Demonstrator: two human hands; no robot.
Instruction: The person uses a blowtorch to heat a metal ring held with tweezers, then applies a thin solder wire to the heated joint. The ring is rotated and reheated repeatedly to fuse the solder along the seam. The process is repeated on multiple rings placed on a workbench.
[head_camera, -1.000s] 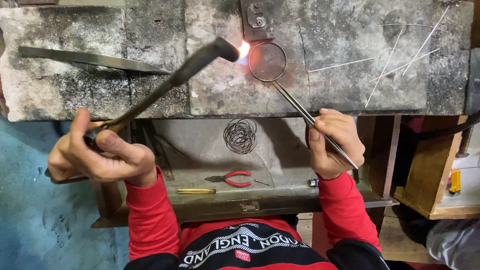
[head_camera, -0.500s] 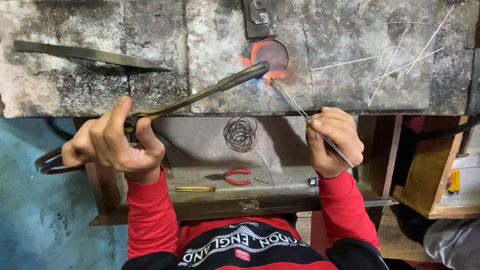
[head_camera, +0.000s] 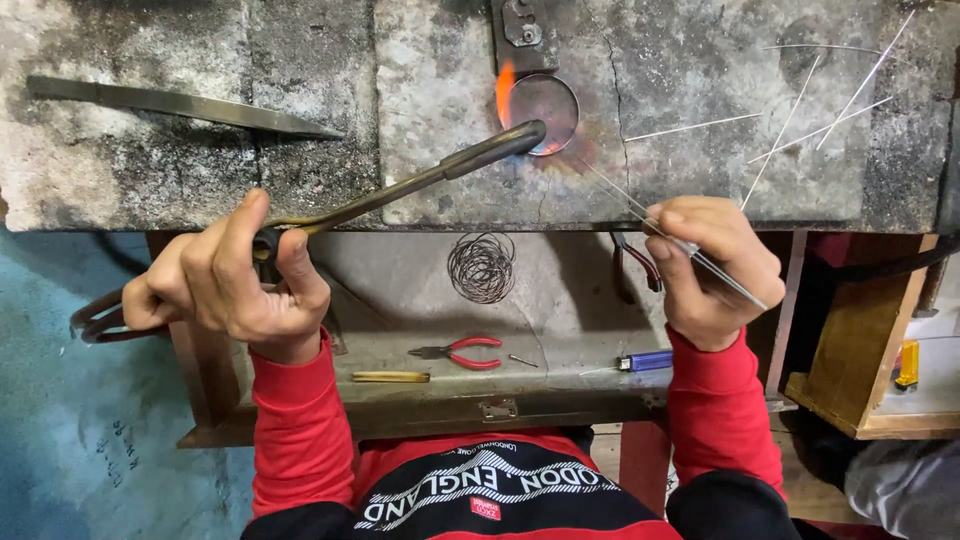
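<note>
A: What's left of the wire ring (head_camera: 543, 102) on the bench (head_camera: 200, 180)?
B: A flat metal blade (head_camera: 180, 102) lies far left. Nearer, the left hand (head_camera: 225, 280) is closed around a torch (head_camera: 400, 185) whose tip sits at the ring's lower left edge, flame (head_camera: 505, 85) licking its left side.
A: And below it?
B: A wire coil (head_camera: 481, 267) and red pliers (head_camera: 458, 352) on the tray.
A: Right of the ring?
B: The right hand (head_camera: 715, 270) pinches tweezers (head_camera: 690, 250) shut, tips aimed at the ring.
</note>
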